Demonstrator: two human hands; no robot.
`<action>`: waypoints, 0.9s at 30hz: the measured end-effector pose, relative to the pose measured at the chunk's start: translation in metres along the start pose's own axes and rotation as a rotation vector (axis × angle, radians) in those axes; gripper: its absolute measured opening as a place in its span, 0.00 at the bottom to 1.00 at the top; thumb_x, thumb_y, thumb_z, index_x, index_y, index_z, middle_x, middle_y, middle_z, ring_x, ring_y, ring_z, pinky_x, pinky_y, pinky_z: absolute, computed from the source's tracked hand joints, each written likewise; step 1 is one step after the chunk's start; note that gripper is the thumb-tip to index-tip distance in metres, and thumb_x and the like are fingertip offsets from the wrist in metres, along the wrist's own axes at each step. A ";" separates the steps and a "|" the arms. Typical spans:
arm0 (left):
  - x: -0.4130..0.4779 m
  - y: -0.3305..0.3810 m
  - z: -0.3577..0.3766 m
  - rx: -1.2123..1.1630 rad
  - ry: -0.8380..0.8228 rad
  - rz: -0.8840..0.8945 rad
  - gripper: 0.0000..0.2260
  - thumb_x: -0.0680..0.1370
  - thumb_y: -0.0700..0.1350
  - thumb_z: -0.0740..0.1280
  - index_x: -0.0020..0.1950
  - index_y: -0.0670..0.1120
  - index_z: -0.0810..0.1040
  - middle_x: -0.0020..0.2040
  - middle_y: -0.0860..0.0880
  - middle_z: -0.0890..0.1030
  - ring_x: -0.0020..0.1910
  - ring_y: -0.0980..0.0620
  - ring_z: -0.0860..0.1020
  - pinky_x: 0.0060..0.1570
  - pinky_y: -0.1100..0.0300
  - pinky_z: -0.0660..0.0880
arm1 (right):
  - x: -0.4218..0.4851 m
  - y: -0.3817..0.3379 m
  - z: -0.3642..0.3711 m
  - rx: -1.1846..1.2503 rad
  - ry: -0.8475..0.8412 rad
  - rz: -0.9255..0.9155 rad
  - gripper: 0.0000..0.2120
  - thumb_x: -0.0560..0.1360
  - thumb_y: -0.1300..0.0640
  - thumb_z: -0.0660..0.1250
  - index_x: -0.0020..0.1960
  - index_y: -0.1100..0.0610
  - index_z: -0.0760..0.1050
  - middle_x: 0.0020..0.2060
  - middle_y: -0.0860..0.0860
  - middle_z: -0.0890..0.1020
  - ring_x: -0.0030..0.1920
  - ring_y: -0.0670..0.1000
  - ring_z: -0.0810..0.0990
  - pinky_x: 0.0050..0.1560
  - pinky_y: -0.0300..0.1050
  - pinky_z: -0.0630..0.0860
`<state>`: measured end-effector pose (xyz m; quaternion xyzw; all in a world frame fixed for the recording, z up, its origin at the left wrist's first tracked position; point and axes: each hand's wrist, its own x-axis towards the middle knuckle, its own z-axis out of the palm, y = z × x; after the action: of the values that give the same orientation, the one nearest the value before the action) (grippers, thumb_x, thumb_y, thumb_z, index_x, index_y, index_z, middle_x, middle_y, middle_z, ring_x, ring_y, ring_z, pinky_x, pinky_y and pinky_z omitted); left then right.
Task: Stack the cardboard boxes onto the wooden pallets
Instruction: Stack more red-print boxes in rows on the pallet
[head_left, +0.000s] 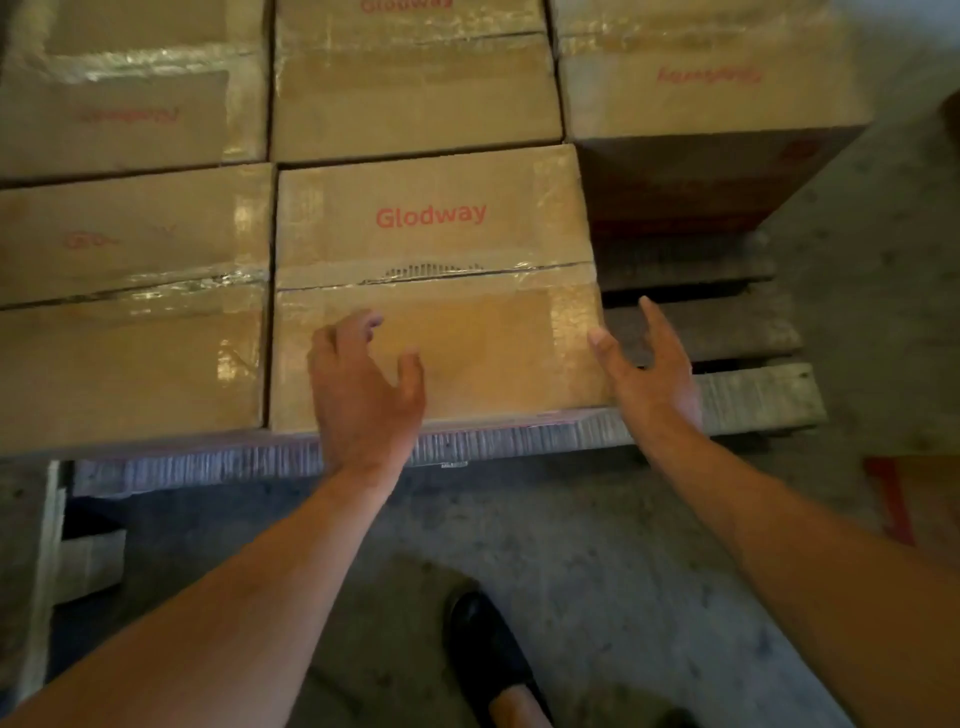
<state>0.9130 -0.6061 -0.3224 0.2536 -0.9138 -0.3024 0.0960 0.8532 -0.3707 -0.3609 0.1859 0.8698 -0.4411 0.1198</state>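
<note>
One tan box (434, 291) — red "Glodway" print, taped seam, left hand (363, 379), right hand (652, 371), fingers (657, 325) wide, empty.

Back-row boxes (415, 93): cut off by top edge.
Left box lettering (127, 115): blurred, unreadable.
Shoe (485, 654): cropped at bottom edge.

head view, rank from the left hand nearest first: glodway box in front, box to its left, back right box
1. Glodway box, front middle, under the left hand.
2. Box to its left, front row.
3. Back right box, far corner.
</note>
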 end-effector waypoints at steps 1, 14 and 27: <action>0.005 0.016 0.004 0.016 -0.081 0.081 0.19 0.77 0.46 0.70 0.67 0.44 0.74 0.62 0.43 0.76 0.60 0.46 0.74 0.57 0.63 0.66 | 0.002 -0.001 -0.012 -0.001 0.043 0.007 0.36 0.73 0.30 0.63 0.77 0.34 0.55 0.77 0.47 0.65 0.75 0.55 0.65 0.69 0.59 0.66; -0.046 0.299 0.180 0.114 -0.640 0.700 0.25 0.80 0.58 0.63 0.75 0.48 0.69 0.72 0.48 0.72 0.70 0.47 0.70 0.68 0.54 0.65 | 0.025 0.163 -0.295 0.036 0.603 0.394 0.30 0.79 0.40 0.63 0.78 0.47 0.62 0.74 0.55 0.69 0.72 0.60 0.69 0.72 0.55 0.65; -0.262 0.437 0.409 0.192 -0.996 0.978 0.24 0.77 0.50 0.72 0.68 0.39 0.75 0.64 0.37 0.78 0.61 0.36 0.77 0.60 0.51 0.70 | -0.078 0.411 -0.378 0.303 0.818 0.940 0.34 0.78 0.39 0.64 0.79 0.49 0.58 0.77 0.53 0.65 0.75 0.58 0.64 0.74 0.59 0.63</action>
<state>0.8246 0.0382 -0.3921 -0.3476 -0.8809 -0.2226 -0.2316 1.0830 0.1422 -0.4088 0.7157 0.5988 -0.3528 -0.0686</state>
